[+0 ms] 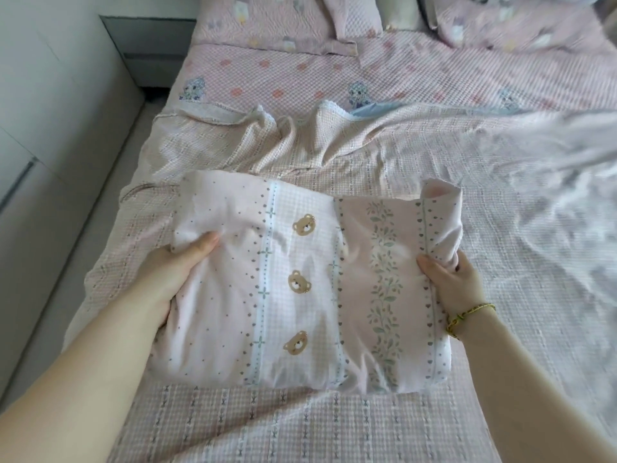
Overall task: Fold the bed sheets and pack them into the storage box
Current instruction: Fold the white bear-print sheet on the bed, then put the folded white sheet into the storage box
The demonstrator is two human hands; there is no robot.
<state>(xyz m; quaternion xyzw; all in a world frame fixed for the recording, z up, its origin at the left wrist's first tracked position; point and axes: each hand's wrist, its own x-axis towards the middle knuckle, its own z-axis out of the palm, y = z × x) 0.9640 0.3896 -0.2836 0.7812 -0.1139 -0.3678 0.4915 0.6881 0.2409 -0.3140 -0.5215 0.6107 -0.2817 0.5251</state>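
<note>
On the bed (pixel 400 71), straight ahead of the person, the folded sheet (pixel 300 295) with its bear and leaf stripes lies as a thick bundle on top of a checked pink sheet (pixel 500 228) spread loosely beneath it. Both hands are on the bundle, one at each side. The left hand (pixel 170 275) grips the left edge with its thumb on top and its fingers tucked underneath; the right hand (pixel 457 282), with a yellow bracelet (pixel 467 315) at the wrist, pinches the right edge, where a loose corner stands up at the far end. The bundle is a little wider than deep, so its long axis runs from hand to hand and its stripes run away from the person. Neither hand is nearer, since each holds its own side toward the far half. The storage box is not in view, so I cannot tell which way the bundle must be carried. A lift looks likely next, and that raised corner may flop open.
</note>
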